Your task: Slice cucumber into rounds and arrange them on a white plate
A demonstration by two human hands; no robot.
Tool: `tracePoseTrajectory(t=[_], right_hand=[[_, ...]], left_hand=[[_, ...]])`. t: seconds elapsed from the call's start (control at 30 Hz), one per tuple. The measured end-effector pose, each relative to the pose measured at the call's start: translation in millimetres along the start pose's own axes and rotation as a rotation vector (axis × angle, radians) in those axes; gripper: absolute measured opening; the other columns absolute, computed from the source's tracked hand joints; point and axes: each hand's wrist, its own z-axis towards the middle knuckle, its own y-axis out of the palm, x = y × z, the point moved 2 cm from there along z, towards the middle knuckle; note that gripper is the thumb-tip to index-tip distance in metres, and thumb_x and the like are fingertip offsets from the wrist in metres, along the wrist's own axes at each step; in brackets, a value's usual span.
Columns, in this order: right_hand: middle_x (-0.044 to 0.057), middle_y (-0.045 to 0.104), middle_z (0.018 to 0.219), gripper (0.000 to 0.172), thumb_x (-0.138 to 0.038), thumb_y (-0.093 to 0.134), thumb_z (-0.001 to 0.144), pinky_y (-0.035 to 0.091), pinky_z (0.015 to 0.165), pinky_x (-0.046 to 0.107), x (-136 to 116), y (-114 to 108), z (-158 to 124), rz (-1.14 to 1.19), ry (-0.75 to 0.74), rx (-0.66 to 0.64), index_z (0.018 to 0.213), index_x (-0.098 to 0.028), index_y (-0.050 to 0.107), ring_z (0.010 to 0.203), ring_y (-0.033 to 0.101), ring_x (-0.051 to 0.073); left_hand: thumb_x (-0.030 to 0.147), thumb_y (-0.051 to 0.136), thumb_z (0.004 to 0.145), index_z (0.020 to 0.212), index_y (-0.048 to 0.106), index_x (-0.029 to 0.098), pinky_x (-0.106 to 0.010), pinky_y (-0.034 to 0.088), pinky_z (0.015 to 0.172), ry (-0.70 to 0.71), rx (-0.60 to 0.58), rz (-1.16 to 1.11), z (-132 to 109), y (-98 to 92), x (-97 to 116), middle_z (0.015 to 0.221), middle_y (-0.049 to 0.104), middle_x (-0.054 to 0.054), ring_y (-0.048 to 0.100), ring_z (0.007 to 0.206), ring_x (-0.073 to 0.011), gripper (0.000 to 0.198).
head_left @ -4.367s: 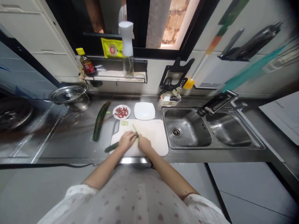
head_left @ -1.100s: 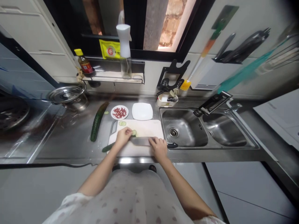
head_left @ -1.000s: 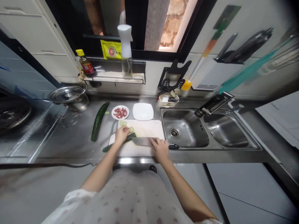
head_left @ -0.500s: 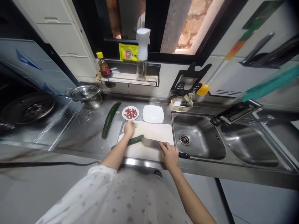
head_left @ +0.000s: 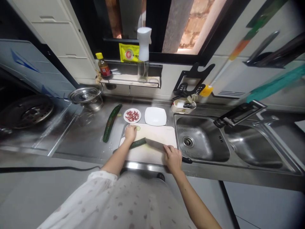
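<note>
My right hand [head_left: 173, 157] is closed round the handle of a kitchen knife [head_left: 156, 144]. Its broad blade points left over the white cutting board [head_left: 164, 133], with the tip end at the cut end of a cucumber piece [head_left: 138, 143]. My left hand [head_left: 130, 133] is above the board's left side, fingers curled together, and its fingertips are beside a pale green cucumber slice [head_left: 138, 128]. Whether they pinch anything cannot be made out. My left forearm covers part of the cucumber piece. A whole cucumber [head_left: 111, 123] lies on the counter left of the board.
Behind the board stand a plate of chopped red pieces [head_left: 132, 115] and a white square plate [head_left: 155, 116]. A lidded steel pot [head_left: 85, 98] is at the back left. The double sink [head_left: 202, 140] adjoins the board's right side. A dark handle [head_left: 187, 160] projects at the board's lower right.
The whole view has shifted slightly. The knife blade looks tilted a little differently at the cucumber's cut end. My left hand stays by the slice.
</note>
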Motion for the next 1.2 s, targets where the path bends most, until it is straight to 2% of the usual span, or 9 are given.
tracePoseTrajectory(t=[0.23, 0.4, 0.5, 0.6, 0.73, 0.8, 1.0, 1.2], right_hand=[[0.009, 0.061, 0.102, 0.036, -0.013, 0.044, 0.089, 0.032, 0.078, 0.029, -1, 2, 2, 0.096, 0.026, 0.003, 0.12, -0.017, 0.063, 0.087, 0.05, 0.019], [0.01, 0.062, 0.099, 0.037, -0.015, 0.038, 0.092, 0.036, 0.078, 0.028, -3, 4, 3, 0.203, 0.035, -0.01, 0.119, -0.015, 0.063, 0.086, 0.053, 0.019], [0.01, 0.062, 0.097, 0.037, -0.018, 0.035, 0.094, 0.039, 0.079, 0.027, -5, 5, 4, 0.307, 0.05, -0.011, 0.119, -0.014, 0.062, 0.086, 0.055, 0.018], [0.01, 0.063, 0.097, 0.036, -0.024, 0.032, 0.096, 0.04, 0.079, 0.025, -8, 6, 8, 0.385, 0.098, -0.024, 0.116, -0.013, 0.061, 0.087, 0.057, 0.018], [0.009, 0.066, 0.091, 0.032, -0.025, 0.034, 0.095, 0.039, 0.074, 0.024, -17, 2, 20, 0.453, 0.168, -0.097, 0.098, -0.013, 0.064, 0.082, 0.058, 0.018], [0.007, 0.067, 0.086, 0.03, -0.025, 0.036, 0.094, 0.037, 0.07, 0.023, -24, -2, 27, 0.48, 0.174, -0.152, 0.093, -0.014, 0.064, 0.078, 0.058, 0.017], [0.007, 0.068, 0.084, 0.027, -0.025, 0.039, 0.095, 0.032, 0.065, 0.022, -47, -12, 38, 0.442, 0.169, -0.282, 0.092, -0.014, 0.064, 0.076, 0.058, 0.016], [0.008, 0.069, 0.087, 0.024, -0.025, 0.042, 0.096, 0.031, 0.064, 0.023, -55, -15, 37, 0.348, 0.157, -0.349, 0.092, -0.014, 0.063, 0.079, 0.06, 0.016]], left_hand=[[0.024, 0.053, 0.086, 0.103, 0.073, 0.022, -0.036, 0.043, 0.09, 0.006, 0.028, -0.028, -2, -2.4, -2, 0.105, 0.067, -0.01, 0.056, 0.101, -0.0252, 0.026], [0.025, 0.054, 0.084, 0.1, 0.073, 0.022, -0.035, 0.046, 0.086, 0.014, 0.092, -0.101, -14, -6.6, -7, 0.1, 0.068, -0.009, 0.059, 0.097, -0.0249, 0.025], [0.027, 0.055, 0.085, 0.097, 0.072, 0.022, -0.035, 0.046, 0.086, 0.075, 0.129, -0.158, -28, -6.5, -8, 0.096, 0.068, -0.007, 0.06, 0.095, -0.0239, 0.023], [0.031, 0.054, 0.087, 0.098, 0.071, 0.022, -0.035, 0.046, 0.087, 0.203, 0.129, -0.215, -47, -6.0, -3, 0.096, 0.068, -0.007, 0.059, 0.094, -0.0225, 0.023], [0.035, 0.052, 0.091, 0.099, 0.071, 0.023, -0.033, 0.046, 0.085, 0.42, 0.052, -0.243, -69, -8.0, 10, 0.094, 0.067, -0.006, 0.058, 0.093, -0.0204, 0.024], [0.034, 0.051, 0.092, 0.1, 0.071, 0.023, -0.032, 0.045, 0.083, 0.485, 0.021, -0.243, -76, -9.4, 14, 0.092, 0.067, -0.005, 0.058, 0.091, -0.0192, 0.024], [0.032, 0.053, 0.092, 0.1, 0.071, 0.023, -0.032, 0.045, 0.081, 0.515, 0.028, -0.232, -79, -7.9, 13, 0.089, 0.066, -0.005, 0.057, 0.089, -0.0182, 0.022], [0.032, 0.053, 0.092, 0.1, 0.071, 0.022, -0.031, 0.045, 0.082, 0.497, 0.03, -0.249, -80, -4.6, 9, 0.089, 0.065, -0.005, 0.057, 0.09, -0.0176, 0.022]])
